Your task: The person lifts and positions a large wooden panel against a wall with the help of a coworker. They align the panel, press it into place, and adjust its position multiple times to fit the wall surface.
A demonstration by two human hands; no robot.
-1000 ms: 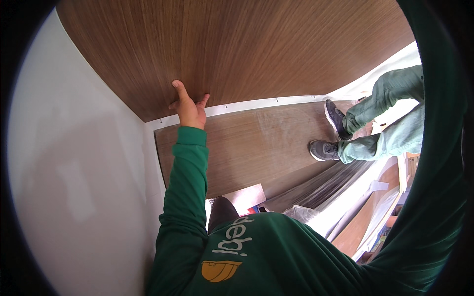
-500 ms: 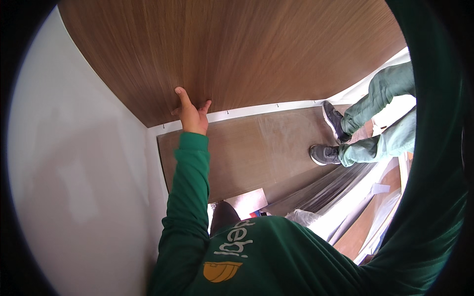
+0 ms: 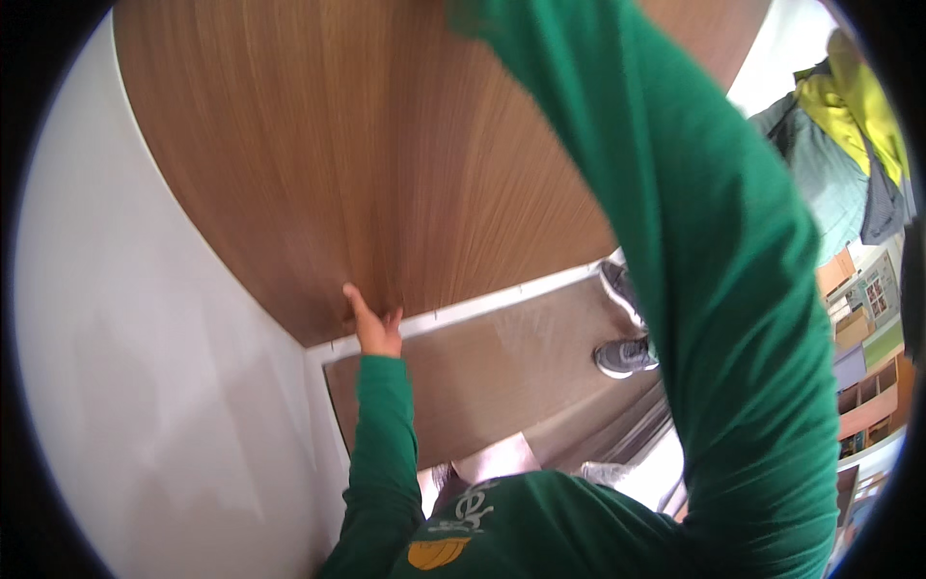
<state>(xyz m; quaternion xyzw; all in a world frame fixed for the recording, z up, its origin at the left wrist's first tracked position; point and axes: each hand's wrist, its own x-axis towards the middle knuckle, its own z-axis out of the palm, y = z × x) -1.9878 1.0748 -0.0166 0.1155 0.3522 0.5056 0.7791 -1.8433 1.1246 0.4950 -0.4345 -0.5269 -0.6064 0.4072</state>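
Note:
A large brown wood-grain panel stands in front of me, its lower edge just above a white strip. My left hand is low on the panel near its left corner, fingers spread and touching its face; it seems to press rather than grip. My right arm, in a green sleeve, reaches up across the panel. Its cuff is blurred at the top edge of the picture, and the right hand lies beyond that edge.
A white wall runs along the left. Below the strip lies a brown board surface. Another person's dark shoe rests on it, close to my right sleeve. Yellow-green clothing and shelves show at the right.
My right arm has swung up and inward across the panel. The view has tilted up, so my left hand appears lower, still against the panel. More of the room shows at right.

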